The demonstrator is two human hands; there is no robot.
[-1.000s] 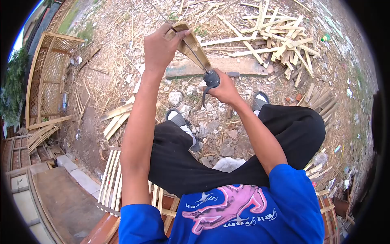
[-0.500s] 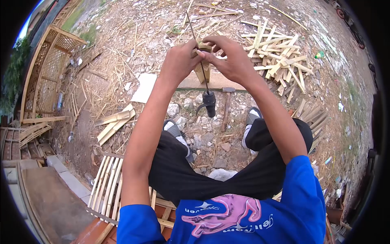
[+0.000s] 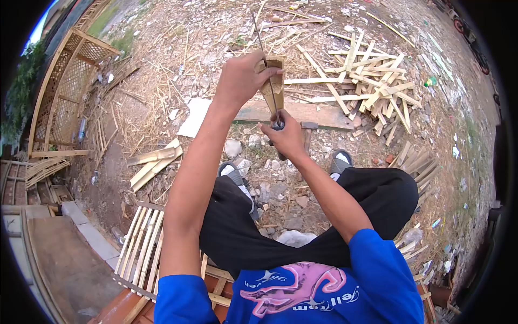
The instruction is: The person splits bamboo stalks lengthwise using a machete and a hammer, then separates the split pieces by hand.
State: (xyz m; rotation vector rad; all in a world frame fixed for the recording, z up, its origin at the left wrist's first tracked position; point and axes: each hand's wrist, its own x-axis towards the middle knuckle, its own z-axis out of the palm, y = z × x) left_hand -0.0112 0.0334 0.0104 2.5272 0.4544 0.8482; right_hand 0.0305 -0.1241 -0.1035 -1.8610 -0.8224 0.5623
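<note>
A pale bamboo piece stands upright, tapering down toward the plank. My left hand is closed at its top, with the thumb across its face. A long, thin metal blade, seen nearly edge-on, passes over the bamboo under my left hand; whether it is wedged in cannot be told. My right hand wraps around the blade's black handle, low and close to my knees. Just right of that hand lies a hammer, its head on the plank and partly hidden.
The wooden plank lies on stony ground beyond my feet. Loose split sticks are heaped at the right. Two split pieces lie at the left, near a white sheet. A lattice frame stands far left.
My right hand has left the top of the bamboo and come down onto the black handle. My left hand has stayed at the top. The view has shifted slightly.
</note>
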